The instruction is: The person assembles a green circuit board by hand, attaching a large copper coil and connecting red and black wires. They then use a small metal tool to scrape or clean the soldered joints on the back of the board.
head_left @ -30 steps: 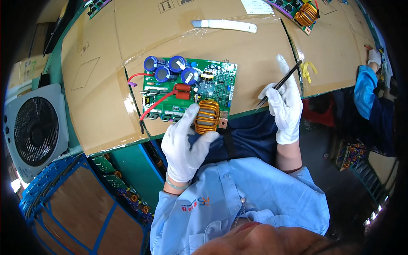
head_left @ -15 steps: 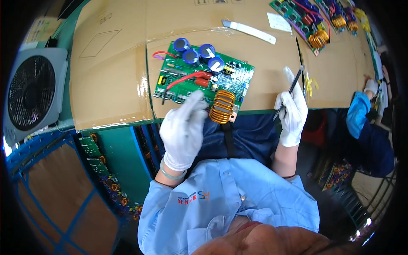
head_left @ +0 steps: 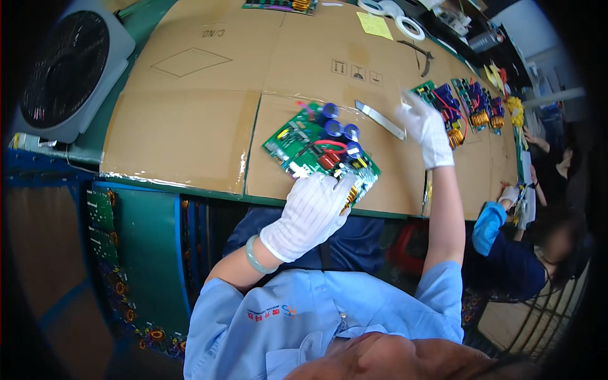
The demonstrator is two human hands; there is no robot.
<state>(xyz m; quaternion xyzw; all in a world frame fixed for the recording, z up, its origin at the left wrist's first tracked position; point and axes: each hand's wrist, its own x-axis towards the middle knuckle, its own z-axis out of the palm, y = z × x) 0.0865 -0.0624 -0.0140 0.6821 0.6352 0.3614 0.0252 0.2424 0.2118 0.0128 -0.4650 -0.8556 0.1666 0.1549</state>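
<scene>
A green circuit board (head_left: pixel 292 144) with blue capacitors, red parts and a copper coil sits askew on the cardboard near the front edge. My left hand (head_left: pixel 313 212), in a white striped glove, grips its near edge beside the coil, which the fingers partly cover. Farther right, my right hand (head_left: pixel 427 133), also gloved, is raised over the cardboard with its fingertips blurred. Whether it holds anything does not show. Just left of it lies a utility knife (head_left: pixel 380 119) with a white handle. Another populated board (head_left: pixel 437 98) sits just beyond the right hand.
More boards (head_left: pixel 476 107) stand at the right, and one (head_left: pixel 285 5) at the far edge. Tape rolls (head_left: pixel 410 28), a yellow note (head_left: pixel 375 25) and a dark curved tool (head_left: pixel 423 56) lie at the back. A fan (head_left: pixel 69 73) stands left; a co-worker (head_left: pixel 506 253) sits right.
My right hand has moved up and away to the right; the dark tweezers it held no longer show. My left hand has taken hold of the board, which has turned. The view has shifted.
</scene>
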